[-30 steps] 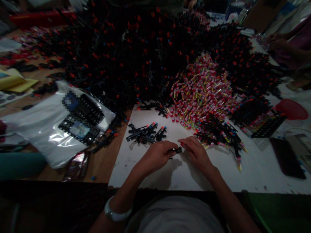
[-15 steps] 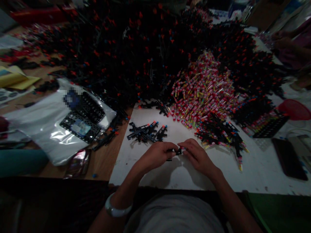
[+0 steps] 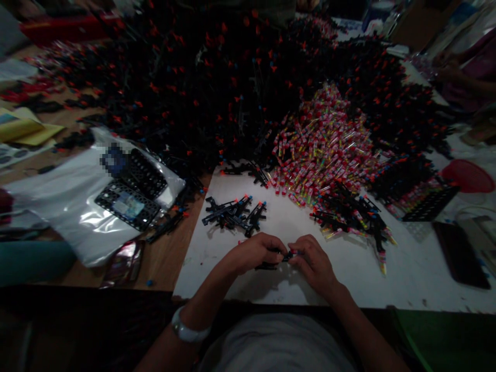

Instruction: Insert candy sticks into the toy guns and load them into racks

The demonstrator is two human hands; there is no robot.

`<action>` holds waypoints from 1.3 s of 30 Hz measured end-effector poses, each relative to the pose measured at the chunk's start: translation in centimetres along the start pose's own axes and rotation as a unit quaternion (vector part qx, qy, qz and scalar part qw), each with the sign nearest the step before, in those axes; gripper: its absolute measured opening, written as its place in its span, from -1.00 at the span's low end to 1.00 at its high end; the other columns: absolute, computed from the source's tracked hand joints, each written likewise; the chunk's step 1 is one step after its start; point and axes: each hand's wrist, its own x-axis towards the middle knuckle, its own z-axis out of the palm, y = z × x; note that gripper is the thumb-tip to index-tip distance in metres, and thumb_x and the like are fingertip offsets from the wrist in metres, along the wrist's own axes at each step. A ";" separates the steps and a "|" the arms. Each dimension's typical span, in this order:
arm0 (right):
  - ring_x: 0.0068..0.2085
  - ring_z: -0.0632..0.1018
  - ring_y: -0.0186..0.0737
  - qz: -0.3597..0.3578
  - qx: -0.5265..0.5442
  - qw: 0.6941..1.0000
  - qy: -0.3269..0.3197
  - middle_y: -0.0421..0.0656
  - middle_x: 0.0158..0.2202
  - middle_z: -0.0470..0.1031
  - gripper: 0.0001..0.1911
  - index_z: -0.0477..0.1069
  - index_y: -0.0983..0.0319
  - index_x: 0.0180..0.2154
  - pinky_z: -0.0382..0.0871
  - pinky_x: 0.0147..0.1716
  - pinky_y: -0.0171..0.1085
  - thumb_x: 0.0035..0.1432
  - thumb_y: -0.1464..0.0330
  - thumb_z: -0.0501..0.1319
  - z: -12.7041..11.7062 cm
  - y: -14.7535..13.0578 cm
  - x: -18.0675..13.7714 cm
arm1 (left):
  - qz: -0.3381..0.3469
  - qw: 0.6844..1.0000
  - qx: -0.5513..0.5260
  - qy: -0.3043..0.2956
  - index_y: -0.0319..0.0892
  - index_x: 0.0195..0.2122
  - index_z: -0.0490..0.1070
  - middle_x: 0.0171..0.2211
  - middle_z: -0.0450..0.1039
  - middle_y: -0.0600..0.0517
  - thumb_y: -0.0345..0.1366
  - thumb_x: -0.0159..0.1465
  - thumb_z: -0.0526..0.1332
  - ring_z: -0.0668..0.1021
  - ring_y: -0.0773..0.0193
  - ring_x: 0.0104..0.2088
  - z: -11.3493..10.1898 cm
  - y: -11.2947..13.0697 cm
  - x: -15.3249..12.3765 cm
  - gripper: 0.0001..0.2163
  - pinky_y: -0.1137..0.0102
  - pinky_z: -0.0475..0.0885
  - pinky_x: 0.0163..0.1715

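My left hand (image 3: 253, 252) and my right hand (image 3: 313, 262) meet over the white board (image 3: 349, 268), fingers closed around a small black plastic toy piece (image 3: 279, 257) held between them. A little cluster of black toy guns with red and blue tips (image 3: 234, 213) lies just beyond my left hand. Another cluster of black pieces (image 3: 351, 214) sits beyond my right hand. A heap of pink and yellow candy tubes (image 3: 321, 147) rises behind them.
A huge mound of black toy pieces with red tips (image 3: 217, 82) fills the far table. A clear plastic bag with black grid trays (image 3: 127, 191) lies at left. At right are a red lid (image 3: 467, 175), a dark phone (image 3: 459, 253) and another person's arm (image 3: 461, 72).
Both hands have drawn closer to me and nearer together, still holding the small black piece between them.
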 end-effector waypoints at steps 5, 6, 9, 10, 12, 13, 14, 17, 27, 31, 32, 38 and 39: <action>-0.28 0.41 -0.20 0.013 -0.016 1.000 -0.009 -0.16 -0.36 0.39 -0.89 0.33 0.16 -0.17 0.35 -0.32 -0.21 0.25 0.35 0.10 0.0 -0.2 -1.3 | 0.010 0.993 0.106 -0.046 -0.23 -0.32 0.48 -0.56 0.35 0.13 -0.30 0.03 0.20 0.35 0.40 -0.53 0.7 0.1 0.8 -0.80 0.48 0.25 -0.50; -0.27 0.42 -0.20 0.004 -0.029 1.000 -0.008 -0.15 -0.35 0.40 -0.87 0.34 0.16 -0.15 0.35 -0.31 -0.20 0.25 0.35 0.10 -0.6 -0.1 -1.4 | 0.046 0.989 0.138 -0.039 -0.21 -0.28 0.48 -0.50 0.41 0.10 -0.29 0.08 0.18 0.40 0.37 -0.48 0.9 0.3 0.8 -0.80 0.46 0.30 -0.44; -0.24 0.44 -0.16 0.001 -0.121 0.991 0.057 -0.14 -0.31 0.45 -0.83 0.37 0.14 -0.12 0.35 -0.23 -0.15 0.23 0.33 0.13 -4.2 0.8 -1.2 | 0.207 0.942 0.245 0.101 -0.14 -0.07 0.41 -0.13 0.45 -0.03 -0.24 0.23 0.09 0.46 0.26 -0.17 0.7 1.2 0.2 -0.73 0.36 0.35 -0.13; -0.21 0.45 -0.14 0.013 -0.174 0.980 0.099 -0.12 -0.28 0.46 -0.80 0.39 0.13 -0.10 0.33 -0.18 -0.11 0.22 0.31 0.15 -5.8 1.2 -1.0 | 0.245 0.910 0.277 0.188 -0.13 -0.02 0.37 -0.05 0.41 -0.05 -0.23 0.27 0.06 0.45 0.24 -0.10 0.3 1.5 -0.1 -0.71 0.32 0.33 -0.06; -0.11 0.42 -0.06 0.051 -0.295 0.934 0.196 -0.07 -0.18 0.46 -0.74 0.41 0.13 -0.07 0.25 -0.06 -0.01 0.20 0.26 0.17 -8.6 2.3 -0.1 | 0.250 0.831 0.333 0.369 -0.13 -0.06 0.38 -0.08 0.39 -0.09 -0.22 0.30 0.03 0.44 0.18 -0.10 -1.1 1.9 -0.4 -0.73 0.24 0.34 -0.04; -0.07 0.40 -0.01 0.066 -0.344 0.908 0.231 -0.05 -0.13 0.45 -0.72 0.42 0.13 -0.05 0.19 -0.02 0.04 0.20 0.24 0.17 -9.5 2.7 0.6 | 0.226 0.792 0.362 0.436 -0.13 -0.12 0.40 -0.15 0.40 -0.10 -0.21 0.30 0.03 0.45 0.14 -0.13 -1.8 2.1 -0.5 -0.76 0.19 0.35 -0.06; -0.04 0.37 0.01 0.073 -0.375 0.891 0.246 -0.04 -0.11 0.44 -0.71 0.42 0.13 -0.04 0.14 0.01 0.07 0.20 0.25 0.16 -9.9 3.2 1.4 | 0.192 0.758 0.393 0.484 -0.13 -0.20 0.43 -0.22 0.41 -0.11 -0.21 0.29 0.04 0.45 0.11 -0.17 -2.5 2.1 -0.3 -0.78 0.15 0.36 -0.09; -0.07 0.36 -0.03 0.055 -0.374 0.907 0.186 -0.05 -0.13 0.45 -0.75 0.44 0.14 -0.07 0.18 -0.04 0.00 0.23 0.30 0.12 -7.8 3.9 4.7 | 0.093 0.714 0.491 0.489 -0.21 -0.30 0.44 -0.29 0.40 -0.17 -0.21 0.23 0.16 0.46 0.00 -0.20 -3.5 2.0 0.8 -0.82 0.10 0.37 -0.15; -0.16 0.32 0.01 0.052 -0.380 0.924 0.005 0.03 -0.26 0.41 -0.84 0.42 0.25 -0.26 0.21 -0.18 -0.08 0.24 0.45 0.06 0.1 4.5 10.7 | 0.025 0.733 0.534 0.420 -0.28 -0.29 0.40 -0.28 0.46 -0.19 -0.19 0.11 0.30 0.49 -0.04 -0.18 -1.8 1.6 2.1 -0.74 0.18 0.36 -0.17; -0.13 0.35 0.00 0.070 -0.331 0.941 0.002 0.05 -0.21 0.41 -0.88 0.37 0.28 -0.25 0.23 -0.13 -0.07 0.22 0.45 0.07 -0.4 4.1 10.0 | 0.069 0.791 0.438 0.422 -0.23 -0.20 0.39 -0.35 0.47 -0.05 -0.21 0.14 0.27 0.51 0.13 -0.28 -2.2 1.8 2.1 -0.74 0.29 0.35 -0.25; -0.12 0.37 -0.02 0.077 -0.293 0.953 0.010 0.04 -0.20 0.41 -0.89 0.35 0.28 -0.25 0.24 -0.12 -0.07 0.22 0.44 0.07 -0.4 3.9 9.6 | 0.088 0.809 0.393 0.428 -0.20 -0.22 0.40 -0.37 0.46 0.00 -0.20 0.15 0.25 0.49 0.18 -0.31 -2.2 1.8 2.1 -0.78 0.33 0.34 -0.27; -0.23 0.47 -0.25 0.163 0.029 0.985 0.045 -0.11 -0.19 0.40 -0.79 0.18 0.20 -0.04 0.36 -0.25 -0.25 0.31 0.32 -0.04 0.6 0.9 4.7 | 0.186 0.883 0.001 0.432 -0.21 -0.37 0.38 -0.52 0.43 0.09 -0.10 0.15 0.19 0.45 0.33 -0.48 -0.9 1.1 1.3 -0.75 0.46 0.33 -0.50; -0.19 0.47 -0.24 0.164 0.044 0.985 0.038 -0.10 -0.16 0.39 -0.77 0.18 0.20 -0.03 0.36 -0.22 -0.25 0.31 0.31 -0.05 0.8 0.5 4.0 | 0.191 0.883 -0.050 0.426 -0.21 -0.36 0.37 -0.51 0.45 0.08 -0.08 0.12 0.22 0.47 0.32 -0.49 -0.5 1.0 1.2 -0.73 0.46 0.35 -0.54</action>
